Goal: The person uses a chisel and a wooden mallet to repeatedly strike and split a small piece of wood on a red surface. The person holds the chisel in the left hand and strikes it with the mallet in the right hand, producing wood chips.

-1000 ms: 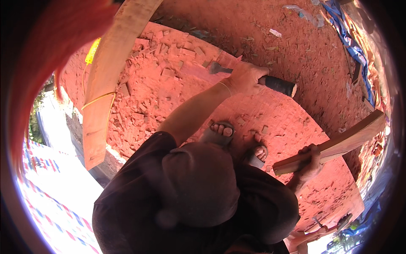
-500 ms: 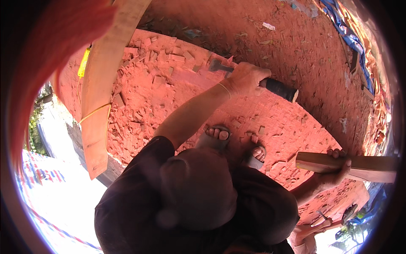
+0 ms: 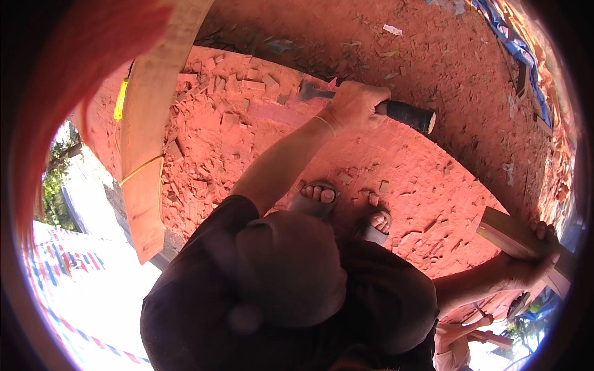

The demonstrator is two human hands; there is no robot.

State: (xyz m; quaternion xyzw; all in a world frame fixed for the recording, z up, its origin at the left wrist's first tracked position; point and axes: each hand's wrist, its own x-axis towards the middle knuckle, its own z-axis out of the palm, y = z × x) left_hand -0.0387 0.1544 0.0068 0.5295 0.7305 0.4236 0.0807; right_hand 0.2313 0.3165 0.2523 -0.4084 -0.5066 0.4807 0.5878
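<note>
My left hand (image 3: 357, 106) is closed round a hand tool. Its black-wrapped handle (image 3: 408, 116) sticks out on the right, with a pale wooden end, and its dark flared metal head (image 3: 314, 91) points left; whether it is a hatchet or a chisel I cannot tell. This tool is above the far edge of the red, chip-covered ground. At the right, my right hand (image 3: 526, 269) grips a squared brown wooden beam (image 3: 510, 232), with fingers showing over its far side. The beam slants down to the right, where the dark rim of the picture cuts it off.
A long plank (image 3: 143, 123) with a yellow cord (image 3: 141, 169) stands at the left, a yellow object (image 3: 120, 100) beside it. Wood chips (image 3: 229, 120) litter the red surface round my sandalled feet (image 3: 318, 195). Another person's arm (image 3: 461, 337) works at lower right. Blue sheeting (image 3: 520, 52) lies far right.
My right hand has carried the beam right and nearer, and the beam has turned from nearly level to slanting. My left hand with the tool has shifted slightly left and away.
</note>
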